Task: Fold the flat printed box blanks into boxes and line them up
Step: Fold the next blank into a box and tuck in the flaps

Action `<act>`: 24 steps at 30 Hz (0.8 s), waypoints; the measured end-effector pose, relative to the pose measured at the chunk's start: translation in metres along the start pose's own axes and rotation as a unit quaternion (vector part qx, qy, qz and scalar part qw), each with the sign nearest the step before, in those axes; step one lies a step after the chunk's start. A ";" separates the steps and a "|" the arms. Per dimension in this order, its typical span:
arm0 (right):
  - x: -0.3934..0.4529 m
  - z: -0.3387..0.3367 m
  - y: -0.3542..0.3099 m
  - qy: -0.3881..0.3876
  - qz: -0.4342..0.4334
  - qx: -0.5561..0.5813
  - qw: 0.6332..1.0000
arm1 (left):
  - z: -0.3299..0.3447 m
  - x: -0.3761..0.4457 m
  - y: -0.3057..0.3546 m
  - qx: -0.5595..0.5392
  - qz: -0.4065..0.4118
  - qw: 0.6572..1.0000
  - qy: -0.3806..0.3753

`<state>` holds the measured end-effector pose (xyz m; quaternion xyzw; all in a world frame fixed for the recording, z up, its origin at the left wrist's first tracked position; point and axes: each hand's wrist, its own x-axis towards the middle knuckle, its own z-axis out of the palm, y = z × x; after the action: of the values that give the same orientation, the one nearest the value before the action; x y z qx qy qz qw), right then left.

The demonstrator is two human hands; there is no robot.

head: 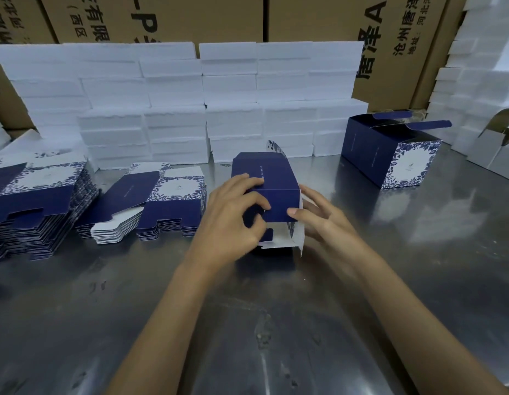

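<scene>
A half-formed navy box point(272, 183) with white inside lies on its side at the middle of the steel table point(276, 323), its open end towards me. My left hand point(233, 220) grips its near left corner, fingers curled over a navy flap. My right hand point(319, 218) holds the right wall, thumb on the navy top face and fingers along the side. Two stacks of flat blue-and-white printed blanks, one point(34, 203) at the far left and one point(150, 203) next to it, lie left of the box. A folded box point(390, 151) with its top flaps open stands at the back right.
A wall of white foam blocks point(190, 104) runs along the back of the table, with more white foam blocks point(481, 89) stacked at the right. Brown printed cartons point(319, 18) stand behind. A grey-white open carton point(498, 149) sits at the right edge.
</scene>
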<state>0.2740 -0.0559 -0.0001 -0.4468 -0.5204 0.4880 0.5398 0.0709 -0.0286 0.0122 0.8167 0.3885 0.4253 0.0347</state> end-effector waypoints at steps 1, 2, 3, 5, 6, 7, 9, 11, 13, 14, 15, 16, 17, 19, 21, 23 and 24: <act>-0.001 -0.002 0.003 -0.004 0.001 0.008 1.000 | 0.002 -0.002 0.001 0.023 0.009 1.000 -0.019; -0.002 -0.003 0.006 -0.006 0.001 0.018 1.000 | 0.005 -0.004 0.002 0.044 0.014 0.998 -0.043; -0.002 -0.004 0.008 -0.013 -0.001 0.029 0.999 | 0.007 -0.006 0.002 0.070 0.021 0.995 -0.068; -0.002 -0.004 0.012 -0.036 -0.007 0.040 0.999 | 0.012 -0.008 0.001 0.119 0.032 0.988 -0.096; -0.002 -0.003 0.013 -0.043 -0.009 0.041 0.998 | 0.015 -0.008 0.001 0.136 0.033 0.986 -0.094; -0.001 -0.003 0.015 -0.047 -0.011 0.039 0.998 | 0.016 -0.008 0.001 0.146 0.032 0.985 -0.083; 0.001 -0.004 0.017 -0.054 -0.013 0.044 0.997 | 0.018 -0.007 0.000 0.151 0.026 0.987 -0.052; 0.001 -0.005 0.019 -0.067 -0.011 0.057 0.996 | 0.019 -0.007 -0.002 0.148 0.020 0.988 -0.032; -0.001 -0.004 0.022 -0.072 -0.016 0.052 0.996 | 0.022 -0.007 -0.004 0.148 0.018 0.989 -0.016; -0.002 -0.004 0.024 -0.068 -0.018 0.047 0.996 | 0.023 -0.007 -0.005 0.147 0.019 0.989 -0.008; -0.001 -0.003 0.026 -0.057 -0.014 0.042 0.997 | 0.025 -0.006 -0.005 0.142 0.020 0.990 0.001; 0.000 -0.002 0.026 -0.045 -0.007 0.037 0.998 | 0.025 -0.006 -0.006 0.128 0.017 0.992 0.011; 0.002 -0.002 0.027 -0.038 0.000 0.030 0.999 | 0.026 -0.005 -0.007 0.107 0.011 0.994 0.023; 0.006 -0.001 0.026 -0.039 0.007 0.003 0.999 | 0.027 -0.006 -0.008 0.059 -0.007 0.997 0.047; 0.009 0.003 0.025 -0.026 0.005 -0.030 0.999 | 0.029 -0.006 -0.010 0.012 -0.034 0.998 0.060; 0.013 0.009 0.026 0.017 0.000 -0.047 0.999 | 0.031 -0.007 -0.014 -0.027 -0.062 0.995 0.067; 0.016 0.013 0.026 0.037 -0.004 -0.049 0.998 | 0.031 -0.007 -0.016 -0.043 -0.075 0.994 0.072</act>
<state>0.2596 -0.0370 -0.0235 -0.4883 -0.5253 0.4431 0.5379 0.0812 -0.0133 -0.0187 0.7501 0.4312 0.4960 0.0737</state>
